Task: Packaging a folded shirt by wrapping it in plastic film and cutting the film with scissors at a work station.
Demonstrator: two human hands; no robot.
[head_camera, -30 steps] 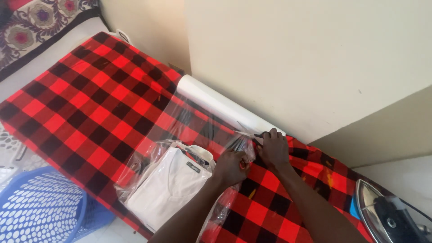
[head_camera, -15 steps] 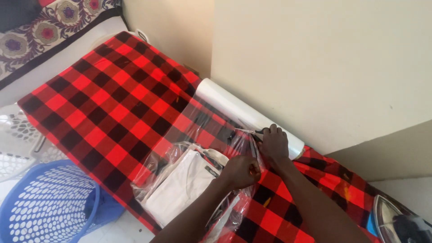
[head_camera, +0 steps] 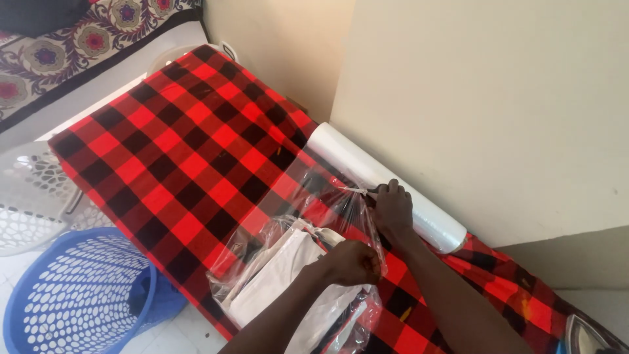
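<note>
My right hand (head_camera: 394, 208) grips small scissors (head_camera: 357, 191) whose blades point left into a sheet of clear plastic film (head_camera: 313, 196). The film runs from a white roll (head_camera: 424, 214) lying along the wall. My left hand (head_camera: 354, 262) is closed on the near edge of the film and holds it taut. Under the film lies a folded white garment (head_camera: 278, 283) with a dark label, near the table's front edge. All of this rests on a red and black checked cloth (head_camera: 177, 144) that covers the table.
A blue perforated basket (head_camera: 72, 295) stands on the floor at the lower left, with a white basket (head_camera: 29, 196) behind it. An iron (head_camera: 593, 335) shows at the bottom right corner. A cream wall (head_camera: 485, 98) borders the table's far side.
The view has shifted, so the table sits more to the right. My left hand has drawn a little nearer to me with the film, while my right hand stays at the film's edge with the scissors.
</note>
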